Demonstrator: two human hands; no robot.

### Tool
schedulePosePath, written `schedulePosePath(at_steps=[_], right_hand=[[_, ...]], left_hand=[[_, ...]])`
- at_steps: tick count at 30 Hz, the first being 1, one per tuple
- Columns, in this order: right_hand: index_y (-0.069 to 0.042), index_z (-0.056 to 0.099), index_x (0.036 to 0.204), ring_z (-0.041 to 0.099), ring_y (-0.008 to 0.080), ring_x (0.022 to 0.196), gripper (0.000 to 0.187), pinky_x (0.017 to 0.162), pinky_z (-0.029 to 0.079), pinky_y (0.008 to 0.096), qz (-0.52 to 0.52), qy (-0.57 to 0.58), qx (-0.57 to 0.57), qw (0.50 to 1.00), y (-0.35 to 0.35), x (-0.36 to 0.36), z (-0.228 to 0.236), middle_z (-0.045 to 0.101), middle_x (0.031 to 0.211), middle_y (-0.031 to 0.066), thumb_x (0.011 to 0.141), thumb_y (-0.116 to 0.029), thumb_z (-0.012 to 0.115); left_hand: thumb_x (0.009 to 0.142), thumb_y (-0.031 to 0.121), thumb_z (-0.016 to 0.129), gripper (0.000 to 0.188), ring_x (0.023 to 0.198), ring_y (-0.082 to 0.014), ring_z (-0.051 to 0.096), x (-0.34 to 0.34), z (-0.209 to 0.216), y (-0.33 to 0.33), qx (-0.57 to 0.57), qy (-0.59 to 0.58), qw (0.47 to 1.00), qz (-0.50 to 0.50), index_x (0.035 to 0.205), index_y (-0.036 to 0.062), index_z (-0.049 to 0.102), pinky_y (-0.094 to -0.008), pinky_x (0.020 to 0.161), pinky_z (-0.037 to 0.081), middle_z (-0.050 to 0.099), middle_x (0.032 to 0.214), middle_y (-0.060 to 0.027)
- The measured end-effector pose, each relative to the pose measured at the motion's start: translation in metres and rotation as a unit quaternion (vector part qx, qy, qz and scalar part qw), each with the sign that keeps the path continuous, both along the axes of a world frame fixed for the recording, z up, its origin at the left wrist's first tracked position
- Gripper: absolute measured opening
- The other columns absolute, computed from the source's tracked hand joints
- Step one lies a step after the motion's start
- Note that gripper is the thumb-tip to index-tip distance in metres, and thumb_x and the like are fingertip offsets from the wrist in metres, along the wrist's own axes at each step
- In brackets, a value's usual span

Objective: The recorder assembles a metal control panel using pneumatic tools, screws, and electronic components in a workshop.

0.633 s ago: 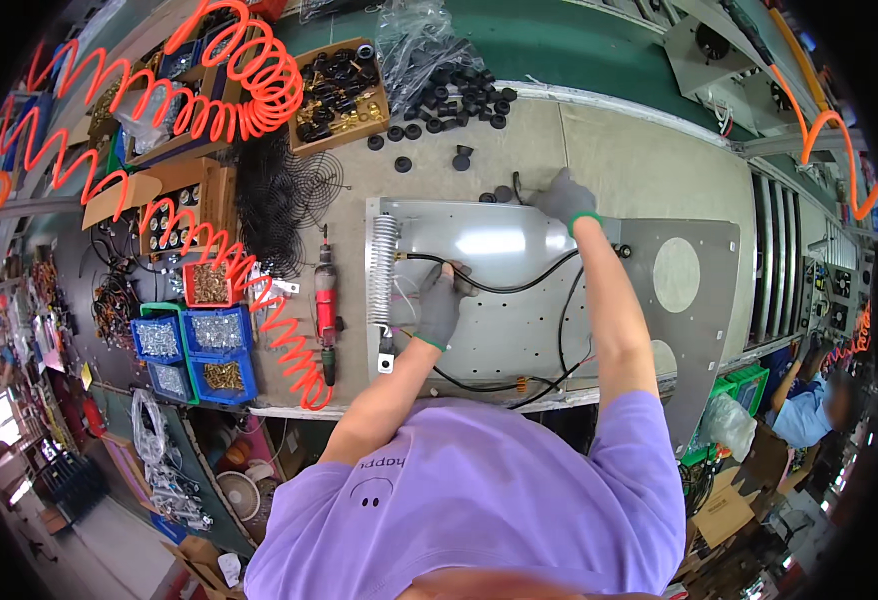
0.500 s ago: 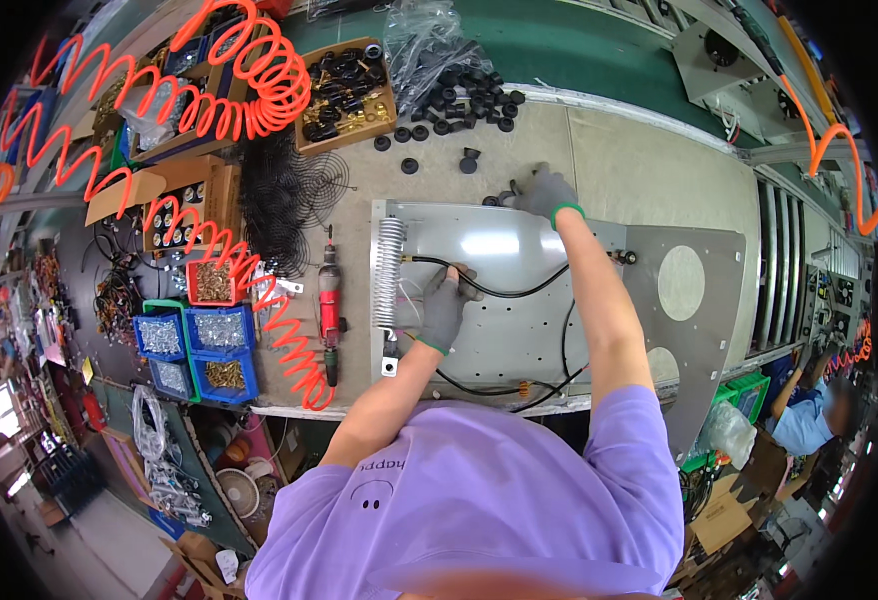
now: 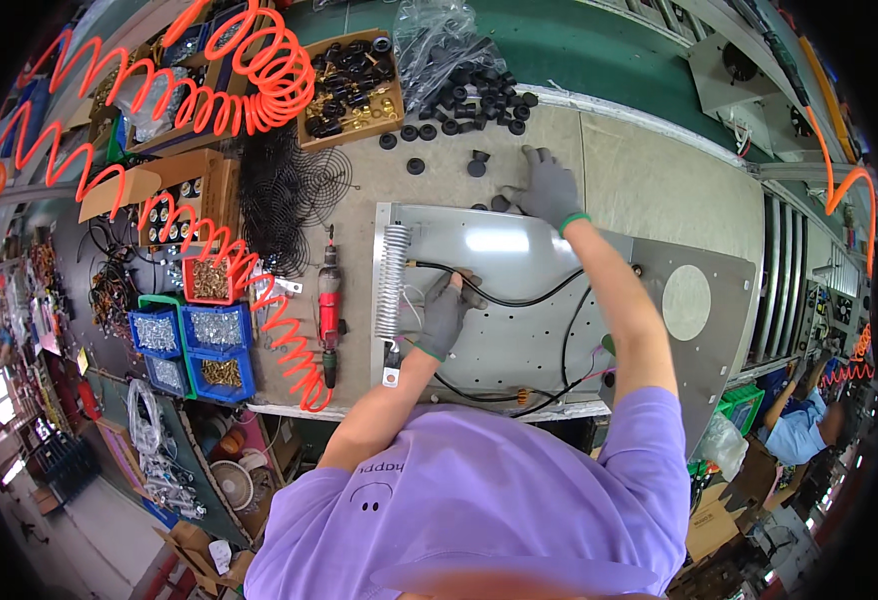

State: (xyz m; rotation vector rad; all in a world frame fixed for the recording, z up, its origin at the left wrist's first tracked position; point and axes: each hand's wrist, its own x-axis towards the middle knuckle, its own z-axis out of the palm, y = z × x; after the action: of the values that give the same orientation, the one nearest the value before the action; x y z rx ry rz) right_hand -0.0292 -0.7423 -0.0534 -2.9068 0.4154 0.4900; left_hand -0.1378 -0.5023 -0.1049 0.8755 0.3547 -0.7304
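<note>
My left hand [image 3: 445, 318], in a grey glove with bare fingertips, is closed round a thin black hose [image 3: 521, 303] over the grey sheet-metal panel [image 3: 519, 345]. The hose runs from beside a silver coil spring [image 3: 392, 285] at the panel's left edge. Past the panel's far edge, my gloved right hand [image 3: 551, 190] has its fingers apart. Its thumb is beside a small black rubber cap [image 3: 500, 203]; whether they touch, I cannot tell. Another black cap [image 3: 476, 168] and a plastic bag [image 3: 429, 40] with a pile of black caps are farther off.
A red power screwdriver [image 3: 330, 310] lies left of the panel. Blue and red bins [image 3: 221, 328] of screws, black wire fan guards [image 3: 284, 200] and a box of fittings [image 3: 349, 90] stand beyond. Orange coiled air hoses [image 3: 269, 80] hang across the left. A co-worker [image 3: 799, 425] is at far right.
My right hand has spread its fingers and shifted slightly right, leaving a black cap showing beside its thumb. My left hand stays at the hose. The whole view has shifted slightly.
</note>
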Motion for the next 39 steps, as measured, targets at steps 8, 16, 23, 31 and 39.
schedulePosePath(at_steps=[8, 16, 23, 31, 39], right_hand=[[-0.008, 0.057, 0.112, 0.062, 0.0292, 0.093, 0.041, 0.079, 0.048, 0.042, 0.017, 0.168, 0.063, 0.984, 0.014, 0.04, 0.021, 0.062, 0.1, 0.0126, 0.079, -0.032, 0.061], [-0.013, 0.059, 0.112, 0.059, 0.03, 0.098, 0.035, 0.082, 0.048, 0.0414, 0.15, 0.049, 0.093, 0.983, 0.009, 0.032, 0.001, 0.058, 0.111, 0.0118, 0.078, -0.023, 0.062], [-0.025, 0.063, 0.105, 0.044, 0.0232, 0.117, 0.032, 0.092, 0.039, 0.0393, 0.455, -0.043, 0.107, 0.883, 0.006, 0.035, 0.008, 0.047, 0.126, 0.0049, 0.074, -0.023, 0.063], [-0.024, 0.059, 0.111, 0.047, 0.0271, 0.116, 0.036, 0.093, 0.041, 0.0428, 0.365, -0.094, 0.116, 0.919, 0.004, 0.06, -0.042, 0.047, 0.126, 0.0052, 0.076, -0.019, 0.062], [-0.006, 0.04, 0.129, 0.059, 0.032, 0.102, 0.071, 0.082, 0.049, 0.0417, -0.026, -0.025, 0.119, 0.992, -0.015, 0.029, 0.018, 0.051, 0.119, 0.0168, 0.076, -0.043, 0.067]], left_hand=[[0.097, 0.021, 0.045, 0.025, 0.063, -0.0147, 0.058, 0.005, 0.002, 0.008, -0.002, 0.002, 1.0, -0.012, 0.103, -0.0006, 0.055, -0.0333, 0.064, 0.054, 0.06, 0.091, -0.0135], [0.097, 0.022, 0.044, 0.027, 0.063, -0.0156, 0.058, 0.007, 0.0, 0.006, -0.007, 0.018, 0.999, -0.025, 0.104, -0.0015, 0.055, -0.0337, 0.066, 0.055, 0.06, 0.09, -0.0137], [0.097, 0.024, 0.045, 0.028, 0.064, -0.0173, 0.06, 0.007, -0.001, 0.007, -0.013, 0.009, 1.0, -0.027, 0.105, -0.0017, 0.054, -0.0328, 0.066, 0.054, 0.061, 0.091, -0.014], [0.097, 0.024, 0.045, 0.029, 0.064, -0.0175, 0.06, 0.003, -0.002, 0.005, -0.014, 0.001, 1.0, -0.028, 0.106, -0.0018, 0.054, -0.0329, 0.065, 0.054, 0.061, 0.091, -0.0135], [0.097, 0.025, 0.045, 0.028, 0.063, -0.0147, 0.059, -0.001, -0.004, 0.004, 0.021, -0.007, 1.0, -0.001, 0.107, 0.0004, 0.054, -0.0317, 0.063, 0.054, 0.062, 0.088, -0.0124]])
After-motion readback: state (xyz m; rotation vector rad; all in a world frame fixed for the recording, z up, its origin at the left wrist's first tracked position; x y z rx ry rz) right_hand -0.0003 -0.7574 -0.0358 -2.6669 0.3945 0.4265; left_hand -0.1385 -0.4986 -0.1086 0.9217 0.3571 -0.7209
